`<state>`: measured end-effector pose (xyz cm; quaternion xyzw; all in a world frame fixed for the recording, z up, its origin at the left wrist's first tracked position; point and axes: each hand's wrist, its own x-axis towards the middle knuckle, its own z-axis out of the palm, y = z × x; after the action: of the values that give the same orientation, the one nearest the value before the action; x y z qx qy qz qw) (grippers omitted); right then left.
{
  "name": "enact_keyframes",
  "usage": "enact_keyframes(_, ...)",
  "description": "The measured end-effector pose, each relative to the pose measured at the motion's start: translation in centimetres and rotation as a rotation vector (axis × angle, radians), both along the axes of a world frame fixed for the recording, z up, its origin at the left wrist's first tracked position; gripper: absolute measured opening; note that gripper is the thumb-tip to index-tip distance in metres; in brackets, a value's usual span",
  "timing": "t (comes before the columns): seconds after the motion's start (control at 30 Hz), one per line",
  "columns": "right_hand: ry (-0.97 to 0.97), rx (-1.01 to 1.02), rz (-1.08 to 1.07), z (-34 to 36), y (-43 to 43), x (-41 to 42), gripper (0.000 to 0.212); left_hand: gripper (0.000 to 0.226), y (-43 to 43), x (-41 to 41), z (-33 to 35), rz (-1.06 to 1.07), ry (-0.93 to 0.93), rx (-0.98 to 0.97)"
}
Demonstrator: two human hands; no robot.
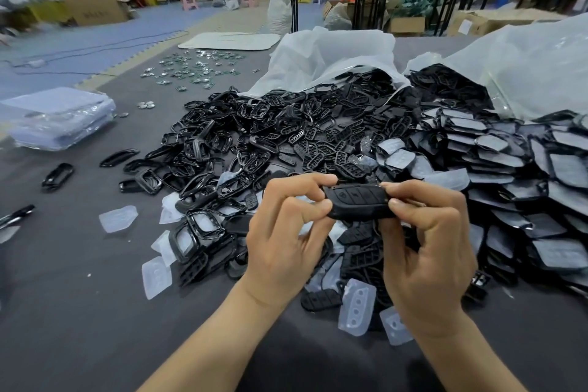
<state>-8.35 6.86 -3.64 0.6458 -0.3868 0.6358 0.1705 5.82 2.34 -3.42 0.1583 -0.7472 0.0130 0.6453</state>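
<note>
A black car-key fob shell (358, 202) with button shapes on its face is held level above the grey table (79, 312). My left hand (286, 239) pinches its left end between thumb and fingers. My right hand (426, 245) pinches its right end the same way. Under and behind both hands lies a big heap of black fob frames and button pads (286, 137). Clear soft silicone pads (356, 312) are scattered at the heap's near edge.
Stacked black shells with clear pads (509, 169) fill the right side, spilling from white plastic bags (334, 54). Small circuit boards and metal discs (194, 70) lie far left of centre. A wrapped bluish bundle (60, 118) sits at the left. Black pens (16, 215) lie at the left edge.
</note>
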Motion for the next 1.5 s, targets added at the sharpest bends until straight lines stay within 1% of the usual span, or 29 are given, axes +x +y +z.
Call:
enact_keyframes(0.63,-0.037,-0.003,0.008,-0.2,-0.1,0.1,0.015,0.029,-0.1,0.0,0.4,0.068,0.01,-0.05)
enact_keyframes(0.93,-0.07,0.028,0.033,-0.1,0.0,0.1,0.017,0.03,-0.1,-0.2,0.3,0.057,0.031,-0.033)
enact_keyframes(1.03,-0.116,0.076,0.041,-0.1,-0.1,0.2,0.015,0.029,-0.1,-0.2,0.3,0.064,0.019,0.009)
enact_keyframes(1.1,-0.19,0.162,0.066,-0.1,-0.1,0.3,0.014,0.029,0.1,-0.4,0.2,0.053,-0.001,0.126)
enact_keyframes(1.17,-0.267,0.247,0.108,-0.1,-0.1,0.4,0.013,0.033,0.8,-0.8,0.3,-0.008,0.066,0.397)
enact_keyframes(1.23,-0.299,0.293,0.127,-0.1,-0.2,0.4,0.016,0.034,1.3,-1.3,0.4,-0.116,0.162,0.665)
enact_keyframes(1.3,-0.257,0.311,0.106,0.0,-0.4,0.1,0.021,0.035,1.4,-1.5,0.7,-0.236,0.227,0.821)
enact_keyframes(1.4,-0.134,0.331,0.047,0.1,-0.6,-0.4,0.012,0.035,0.9,-1.4,1.0,-0.402,0.247,0.96)
enact_keyframes(1.5,-0.016,0.34,-0.009,0.3,-0.6,-1.1,0.009,0.02,0.4,-1.0,0.9,-0.579,0.294,1.128)
